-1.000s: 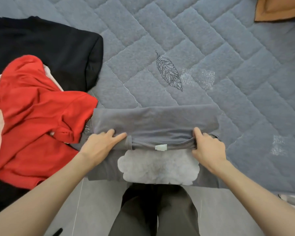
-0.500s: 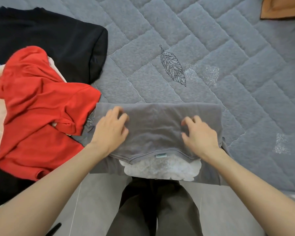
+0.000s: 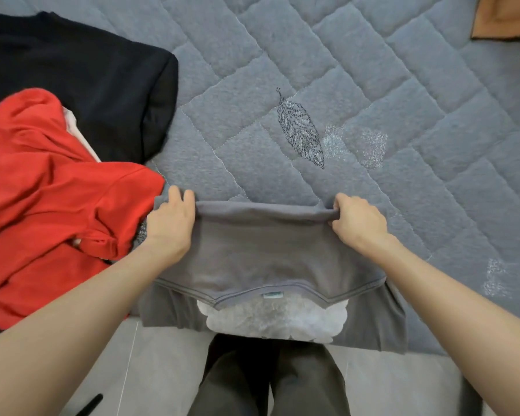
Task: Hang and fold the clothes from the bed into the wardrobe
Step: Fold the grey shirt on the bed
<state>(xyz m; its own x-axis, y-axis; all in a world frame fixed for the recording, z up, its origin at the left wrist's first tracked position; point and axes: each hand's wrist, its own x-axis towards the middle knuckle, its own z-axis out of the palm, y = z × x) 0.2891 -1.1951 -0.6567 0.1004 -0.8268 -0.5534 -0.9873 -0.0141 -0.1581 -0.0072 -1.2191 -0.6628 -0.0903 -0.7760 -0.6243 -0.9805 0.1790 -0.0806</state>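
Note:
A grey T-shirt (image 3: 264, 253) with a white cloud print lies partly folded at the near edge of the bed (image 3: 357, 70). Its collar with a small label faces me, and the lower layer hangs a little over the bed's edge. My left hand (image 3: 170, 223) grips the far left corner of the folded layer. My right hand (image 3: 357, 220) pinches the far right corner of the same fold. That far edge is bunched up between the two hands.
A crumpled red garment (image 3: 48, 193) lies at the left, touching the grey shirt. A black garment (image 3: 81, 76) is spread behind it, with pale pink cloth (image 3: 72, 121) between them. An orange cushion (image 3: 505, 16) sits at the far right corner. Grey floor and my dark trousers are below.
Both hands slid from the collar edge across the folded layer to its far edge. They now hold the two far corners, and the far edge is lifted slightly.

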